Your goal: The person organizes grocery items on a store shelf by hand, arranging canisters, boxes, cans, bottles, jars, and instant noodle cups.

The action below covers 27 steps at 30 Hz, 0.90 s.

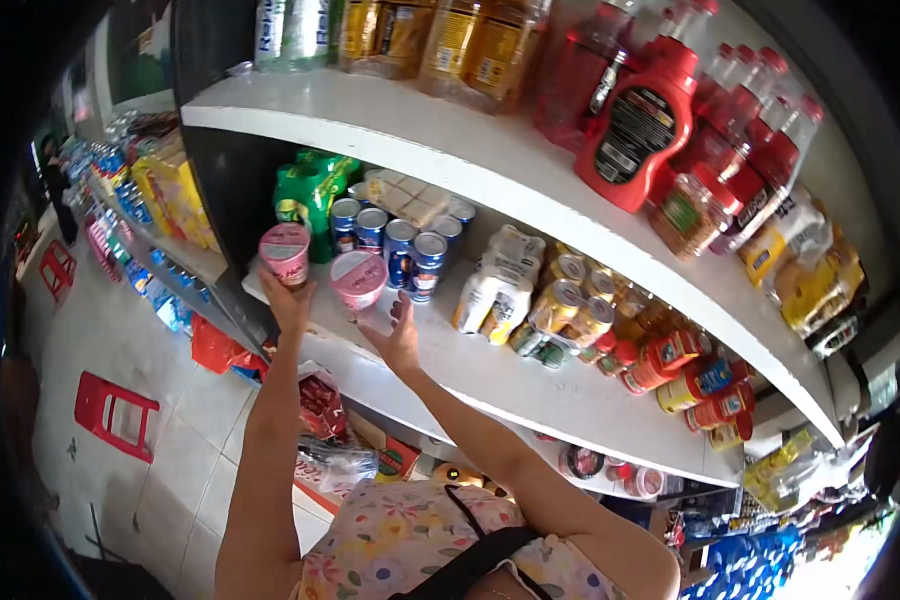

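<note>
My left hand (288, 300) is closed around the lower part of a pink lidded cup (286, 256) at the left end of the middle shelf. Just right of it a second pink lidded cup (358, 280) stands upright on the shelf. Beside that cup is my right hand (394, 338), with thumb and fingers apart and nothing in it; whether a fingertip touches the cup I cannot tell. Behind the cups stand several blue cans (399, 246) and green bottles (315, 190) in wrap. A flat pale pack (407, 196) lies on top of the cans.
The upper shelf (370, 115) overhangs, carrying bottles and a large red sauce bottle (638, 130). Along the middle shelf (580, 400) to the right stand wrapped white cans (500, 285), golden cans (573, 300) and jars. A red stool (117, 415) is on the floor at left.
</note>
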{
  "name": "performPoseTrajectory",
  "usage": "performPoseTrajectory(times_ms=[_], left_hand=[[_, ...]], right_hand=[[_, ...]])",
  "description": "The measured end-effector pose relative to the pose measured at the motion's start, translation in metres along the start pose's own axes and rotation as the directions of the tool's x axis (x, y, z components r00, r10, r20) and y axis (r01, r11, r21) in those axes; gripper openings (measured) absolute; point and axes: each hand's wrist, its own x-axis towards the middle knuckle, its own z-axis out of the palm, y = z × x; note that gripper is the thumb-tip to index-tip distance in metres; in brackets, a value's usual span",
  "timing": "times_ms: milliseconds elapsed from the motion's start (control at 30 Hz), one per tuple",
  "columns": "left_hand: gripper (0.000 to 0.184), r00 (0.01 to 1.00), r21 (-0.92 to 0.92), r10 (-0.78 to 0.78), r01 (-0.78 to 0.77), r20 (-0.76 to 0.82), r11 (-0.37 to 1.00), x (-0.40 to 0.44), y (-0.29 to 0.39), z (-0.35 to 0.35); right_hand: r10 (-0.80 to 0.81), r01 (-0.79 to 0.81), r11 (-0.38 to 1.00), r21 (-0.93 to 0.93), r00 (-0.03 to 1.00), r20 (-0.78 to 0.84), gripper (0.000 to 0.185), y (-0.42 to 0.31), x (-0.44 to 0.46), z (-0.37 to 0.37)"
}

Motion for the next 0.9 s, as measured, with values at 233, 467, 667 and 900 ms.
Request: performPoseTrajectory(times_ms=[233,467,667,900], left_hand=[[0.078,0.939,-0.331,-0.222,0.128,-0.263,0.935,-0.013,0.036,-0.009],[0.041,0.897,-0.847,0.404,-0.351,-0.181,0.4,0.022,0.328,-0.092],[0.096,0.666,-0.405,0.746,-0.678,0.015,0.614,0.081,0.475,-0.072],[0.105,0.696,-0.556,0.574,-0.296,0.431,0.777,0.08,0.496,-0.037]], right_hand=[[-0.27,0.259,0.949,0.18,0.962,0.04,0.026,-0.169,-0.002,-0.176],[-0.753,0.561,0.658,-0.503,0.505,-0.421,0.038,-0.277,0.043,-0.322],[-0.481,0.363,0.816,-0.449,0.858,-0.181,0.06,-0.282,0.09,-0.351],[-0.456,0.314,0.752,-0.58,0.882,-0.114,0.068,-0.283,0.104,-0.349]])
